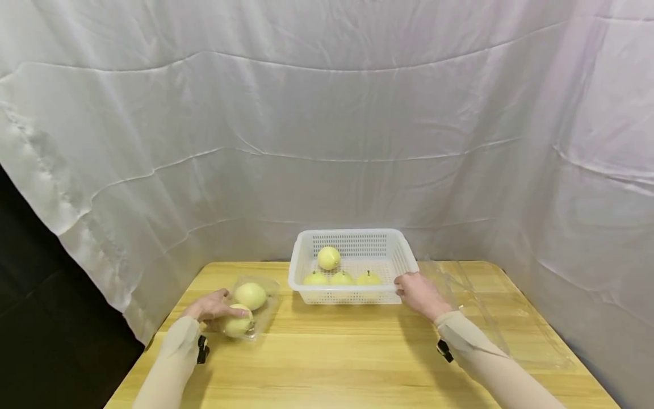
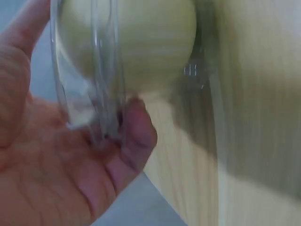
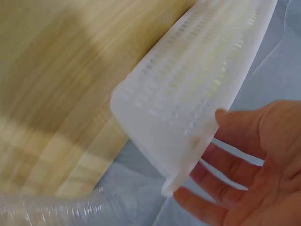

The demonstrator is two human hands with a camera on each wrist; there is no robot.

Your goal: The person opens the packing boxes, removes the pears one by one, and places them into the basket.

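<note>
My left hand (image 1: 216, 307) grips the edge of a clear plastic container (image 1: 265, 325) at the left of the table, the fingers curled round its rim in the left wrist view. Two pale yellow pears lie in it, a far pear (image 1: 250, 296) and a near pear (image 1: 237, 324); one pear (image 2: 141, 42) fills the top of the left wrist view. At the back middle stands a white perforated plastic basket (image 1: 352, 232). My right hand (image 1: 421, 292) holds its near right corner, thumb on the outer wall (image 3: 155, 136) and fingers at the rim.
Inside the basket are several pears, one of them a pear (image 1: 328, 258) towards the back left. Clear plastic packaging (image 1: 490, 318) lies along the right side of the wooden table (image 1: 317, 363). A pale curtain (image 1: 352, 142) hangs behind the table and at its sides.
</note>
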